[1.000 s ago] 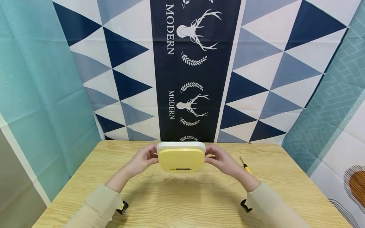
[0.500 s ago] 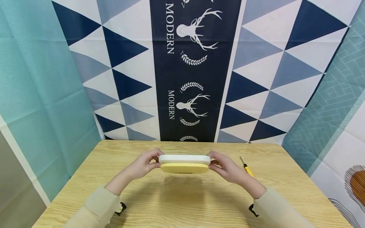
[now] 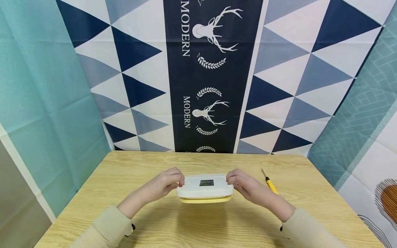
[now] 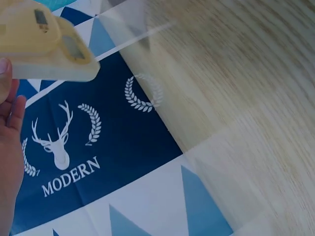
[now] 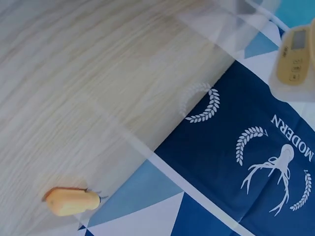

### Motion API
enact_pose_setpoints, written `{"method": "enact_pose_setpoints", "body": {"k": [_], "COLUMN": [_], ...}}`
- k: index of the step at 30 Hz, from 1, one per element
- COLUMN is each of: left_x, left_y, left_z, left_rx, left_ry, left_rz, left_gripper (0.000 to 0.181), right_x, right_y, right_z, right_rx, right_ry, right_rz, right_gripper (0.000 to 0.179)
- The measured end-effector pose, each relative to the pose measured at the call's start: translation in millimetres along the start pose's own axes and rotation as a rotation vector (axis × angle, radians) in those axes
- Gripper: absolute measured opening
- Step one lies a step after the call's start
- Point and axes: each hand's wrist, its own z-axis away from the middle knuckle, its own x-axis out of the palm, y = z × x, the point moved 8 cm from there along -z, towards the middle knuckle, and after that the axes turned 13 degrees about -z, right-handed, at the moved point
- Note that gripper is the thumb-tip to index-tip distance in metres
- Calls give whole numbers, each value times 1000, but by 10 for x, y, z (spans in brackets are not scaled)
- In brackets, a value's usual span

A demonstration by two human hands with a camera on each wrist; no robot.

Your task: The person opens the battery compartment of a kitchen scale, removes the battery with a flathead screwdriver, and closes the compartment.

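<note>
A yellow and white kitchen scale (image 3: 204, 190) is held above the table between both hands, its white underside tilted toward the head camera. A dark rectangle sits in the middle of that underside. My left hand (image 3: 165, 182) grips the scale's left end with curled fingers, and my right hand (image 3: 248, 186) does the same at the right end. In the left wrist view, the left hand (image 4: 10, 132) shows at the scale's edge. The right wrist view catches the scale's yellow face (image 5: 294, 56) with its display and buttons; the right hand is out of that view.
On the wooden table (image 3: 139, 165), a screwdriver (image 3: 270, 184) with a yellow handle lies to the right, beyond the right forearm. A patterned cloth (image 3: 204, 75) with deer heads hangs behind the table's far edge. Teal cloth (image 3: 56, 103) hangs at the left side.
Both hands have turned the scale over, from its yellow face showing to its white underside showing. The scale has come lower and slightly right in the head view.
</note>
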Motion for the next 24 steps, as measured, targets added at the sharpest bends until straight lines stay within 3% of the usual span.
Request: {"method": "enact_pose_setpoints", "body": {"k": [5,12,18,24], "left_x": [-15,-14,3,55], "left_y": [67,162,166,193], "left_z": [0,9,21,50], "left_rx": [53,138,166,242], "left_ry": [39,74,73,69], "left_rz": [-57,-202,-259,-315], "left_gripper": [26,7,13,25], "right_x": [18,107,173,216], "right_y": [-91,-91,-59,-74], "right_z": [11,67,126,154], "right_rx": [-124,-125,-108,-195], "right_ry": [-2,-88,-181,-216], "right_rz": [69,213,297,304], "right_gripper": [17,21,32,30]}}
